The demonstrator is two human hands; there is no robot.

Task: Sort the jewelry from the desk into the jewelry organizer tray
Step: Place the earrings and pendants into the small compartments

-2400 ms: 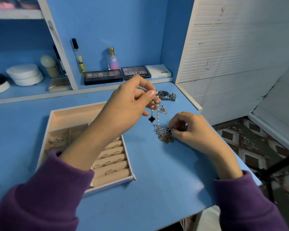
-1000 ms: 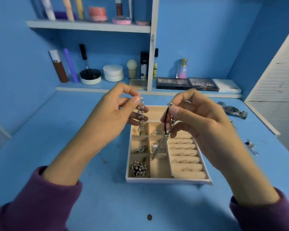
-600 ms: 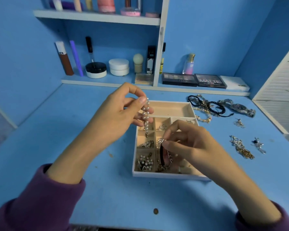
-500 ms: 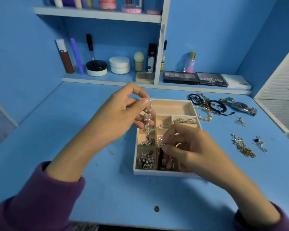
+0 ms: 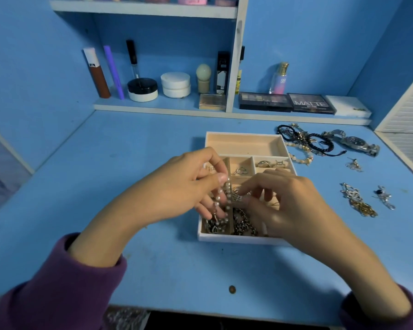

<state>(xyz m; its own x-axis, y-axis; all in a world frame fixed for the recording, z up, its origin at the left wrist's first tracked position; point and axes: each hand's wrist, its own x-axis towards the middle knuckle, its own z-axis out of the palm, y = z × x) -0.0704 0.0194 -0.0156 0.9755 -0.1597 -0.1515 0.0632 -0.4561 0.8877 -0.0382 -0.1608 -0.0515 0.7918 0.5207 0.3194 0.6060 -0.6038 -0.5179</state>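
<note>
Centrally in the head view, the left hand [image 5: 177,189] pinched a pearl strand [image 5: 224,196] between thumb and forefinger. The strand hung doubled directly beneath that pinch, its long axis near vertical, and its lower end reached the front-left compartment of the jewelry organizer tray [image 5: 236,239] and met the pieces heaped there. The right hand [image 5: 293,208], just beside it, curled its fingertips on the silver end of a dark chain [image 5: 243,225] piled in the next compartment to the right. The left hand was therefore the nearer to the strand's compartment, and release probably needed only a short descent. The pearls looked small, pale and glossy, strung with metal links. Black cord bracelets [image 5: 305,139] and a watch [image 5: 355,142] lay unsorted on the desk [image 5: 129,163], well right of the tray.
</note>
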